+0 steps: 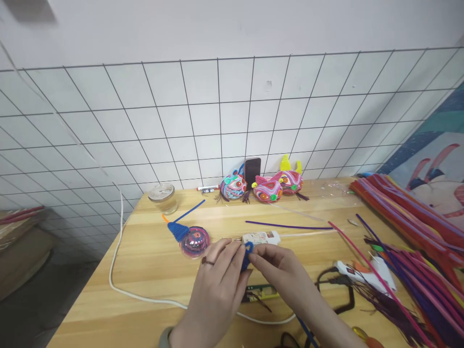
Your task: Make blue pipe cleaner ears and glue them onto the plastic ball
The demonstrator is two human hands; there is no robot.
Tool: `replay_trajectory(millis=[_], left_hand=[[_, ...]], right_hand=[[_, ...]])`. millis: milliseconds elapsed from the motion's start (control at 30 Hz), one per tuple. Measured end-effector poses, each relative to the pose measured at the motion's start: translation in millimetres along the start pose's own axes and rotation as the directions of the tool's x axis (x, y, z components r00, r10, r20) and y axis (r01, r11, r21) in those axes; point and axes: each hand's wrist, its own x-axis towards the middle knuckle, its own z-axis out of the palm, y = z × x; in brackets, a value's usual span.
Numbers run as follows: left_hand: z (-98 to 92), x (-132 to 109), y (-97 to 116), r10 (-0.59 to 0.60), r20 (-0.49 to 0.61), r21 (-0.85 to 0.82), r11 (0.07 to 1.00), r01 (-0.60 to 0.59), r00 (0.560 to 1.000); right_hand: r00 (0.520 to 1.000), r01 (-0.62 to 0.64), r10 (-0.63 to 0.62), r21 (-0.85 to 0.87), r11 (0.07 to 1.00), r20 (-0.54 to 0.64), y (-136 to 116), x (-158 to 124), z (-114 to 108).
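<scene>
From my remote seat I see the left hand (219, 282) reaching up from the bottom edge, back uppermost, fingers bent inward; the right hand (284, 270) angles in from the lower right. Both are closed in fingertip pinches on a small, fuzzy, dark-blue looped piece (247, 258), held just on the near side of the white glue gun (261, 238) with a patterned body. Fingers cover much of the blue piece, so I can't make out its full shape.
</scene>
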Motion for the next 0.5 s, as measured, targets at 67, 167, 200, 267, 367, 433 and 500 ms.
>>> replay_trajectory(millis=[67,167,200,267,367,433,500], left_hand=[[1.3,-0.3,-0.9,-0.012,-0.016,-0.01,1.0,0.012,1.0],[2.2,-0.6,-1.9,-0.037,-0.023,-0.038,0.999,0.036,0.999],[2.4,-0.6,-2.1,-0.043,-0.022,-0.046,0.998,0.042,0.999],[2.3,-0.7,-2.1,-0.048,-0.023,-0.054,0.997,0.047,0.999],[1.6,-0.9,-1.3,-0.053,-0.021,-0.054,0.997,0.051,0.998],[1.0,-1.0,-0.4,-0.051,-0.021,-0.041,0.998,0.051,0.998],[1.2,-1.2,0.4,-0.038,-0.025,-0.012,0.999,0.037,0.999]], right_hand=[[1.0,-0.005,0.005,-0.034,0.999,0.006,-2.5,-1.6,0.2],[0.999,-0.032,0.033,-0.061,0.998,0.019,-6.3,-3.0,0.0],[0.999,-0.035,0.036,-0.061,0.998,0.023,-7.1,-3.2,-0.1],[0.999,-0.033,0.035,-0.059,0.998,0.036,-7.9,-3.2,0.0],[0.998,-0.036,0.038,-0.056,0.998,0.041,-7.3,-2.7,0.4],[0.998,-0.039,0.041,-0.048,0.998,0.039,-6.2,-2.3,0.9],[0.998,-0.041,0.043,-0.04,0.998,0.035,-4.9,-2.0,1.4]])
